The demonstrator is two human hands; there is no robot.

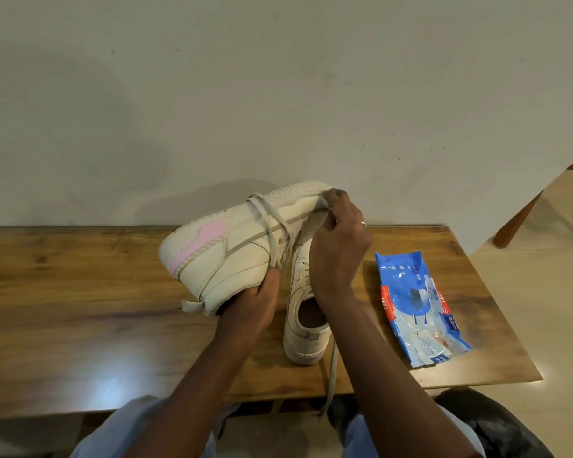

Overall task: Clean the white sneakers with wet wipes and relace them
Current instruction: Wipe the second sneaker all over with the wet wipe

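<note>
A view from the person's head looks down at a wooden worktop [80, 292] set against a pale wall [278, 94]. The left hand [255, 299] holds a white sneaker [232, 249] lifted off the worktop and turned on its side, heel to the left and toe towards the wall. Its grip is clamped on the collar and side of the shoe, fingers curled underneath. This raised sneaker has a pink patch at the heel, and a pale lace [272, 226] is looped loosely round its middle. The right hand [338, 246], with a ring [363, 223] on one finger, reaches to the toe end. Its grip is closed in a pinch on a small whitish piece pressed against the edge of the sole, probably a wet wipe [323, 203], though it is too small to tell for sure. A second white sneaker [306, 342] stands upright on the worktop just below the two hands, heel towards the person, its opening showing. A loose lace end [331, 375] trails from it over the near edge of the worktop. To the right, apart from the shoes, a blue pack of wet wipes [417, 305] lies flat on the worktop. At far right a wooden furniture leg [523, 216] stands on a pale floor [543, 309].
</note>
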